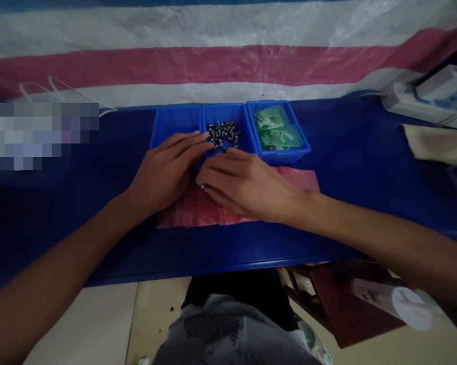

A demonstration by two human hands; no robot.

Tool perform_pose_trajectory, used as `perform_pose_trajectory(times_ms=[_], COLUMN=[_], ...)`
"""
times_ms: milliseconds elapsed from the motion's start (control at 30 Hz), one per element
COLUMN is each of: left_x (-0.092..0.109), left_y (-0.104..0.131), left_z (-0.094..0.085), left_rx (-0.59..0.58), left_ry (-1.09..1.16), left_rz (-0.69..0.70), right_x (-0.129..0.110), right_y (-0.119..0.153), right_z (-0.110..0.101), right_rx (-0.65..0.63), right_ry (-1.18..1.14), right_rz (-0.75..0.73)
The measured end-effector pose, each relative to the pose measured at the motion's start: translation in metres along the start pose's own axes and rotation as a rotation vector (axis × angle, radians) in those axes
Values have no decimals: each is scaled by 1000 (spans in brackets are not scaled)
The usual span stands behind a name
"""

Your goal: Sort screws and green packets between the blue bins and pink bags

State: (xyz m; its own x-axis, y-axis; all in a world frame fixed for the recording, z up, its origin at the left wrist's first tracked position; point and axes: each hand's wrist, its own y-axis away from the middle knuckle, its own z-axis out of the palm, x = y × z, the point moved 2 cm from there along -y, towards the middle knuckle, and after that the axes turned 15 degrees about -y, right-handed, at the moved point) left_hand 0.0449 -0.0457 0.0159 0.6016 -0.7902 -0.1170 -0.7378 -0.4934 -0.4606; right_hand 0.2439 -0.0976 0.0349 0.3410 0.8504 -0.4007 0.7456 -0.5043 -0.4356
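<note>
Head camera caught my right hand point(241, 180) pinching a small metal piece point(202, 186) above red plastic bags point(299, 177) on the bench point(342, 167); my left hand point(167, 165) stretched toward dark screws point(224, 133) in the middle blue bin point(248, 133), thumb hidden, its grip impossible to tell.

head-worn view, facing forward and down, close

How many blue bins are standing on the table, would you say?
3, side by side in a row: the left bin, the middle bin holding dark screws, and the right bin holding green bags.
</note>
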Motion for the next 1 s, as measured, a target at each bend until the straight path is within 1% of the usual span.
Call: perform_pose_trajectory(times_ms=[33, 100, 167, 233, 300, 433, 567, 667, 733, 767, 800, 833, 867, 933, 967, 1000], left_x=[0, 1, 2, 2, 2, 5, 4, 0, -1, -1, 1, 4, 10, 29, 41, 53], left_y=[0, 0, 0, 0, 0, 0, 2, 3, 2, 2, 1, 0, 0, 0, 1, 1], left_z=[1, 4, 6, 8, 7, 3, 5, 7, 6, 4, 0, -4, -10, -20, -23, -24], left_rx=[11, 49, 64, 74, 117, 203, 161, 127, 122, 132, 151, 177, 210, 256, 255, 211], left_ry=[0, -27, -62, -95, -120, -136, -115, -103, -101, -102, -107, -114, -117, -108, -81, -53], left_rz=[-9, -16, -13, 0, 33, 81, 43, 43, 54, 55, 55, 60, 74, 126, 151, 164], right_x=[1, 5, 10, 14, 17, 15, 16, 23, 24, 23, 20, 15, 9, -2, -6, -8], right_y=[6, 16, 25, 31, 35, 35, 30, 24, 24, 27, 33, 42, 54, 81, 95, 108], right_z=[-7, -19, -24, -24, -23, -20, -16, -17, -26, -33, -42, -51, -58, -67, -67, -63], right_rx=[107, 278, 363, 406, 420, 380, 395, 501, 606, 637, 644, 628, 591, 437, 343, 225], right_ry=[-149, -495, -819, -1031, -1122, -1175, -1253, -1301, -1305, -1256, -1146, -981, -751, -187, 67, 237], right_rz=[13, 105, 255, 402, 481, 510, 541, 598, 601, 584, 569, 553, 547, 620, 719, 840])
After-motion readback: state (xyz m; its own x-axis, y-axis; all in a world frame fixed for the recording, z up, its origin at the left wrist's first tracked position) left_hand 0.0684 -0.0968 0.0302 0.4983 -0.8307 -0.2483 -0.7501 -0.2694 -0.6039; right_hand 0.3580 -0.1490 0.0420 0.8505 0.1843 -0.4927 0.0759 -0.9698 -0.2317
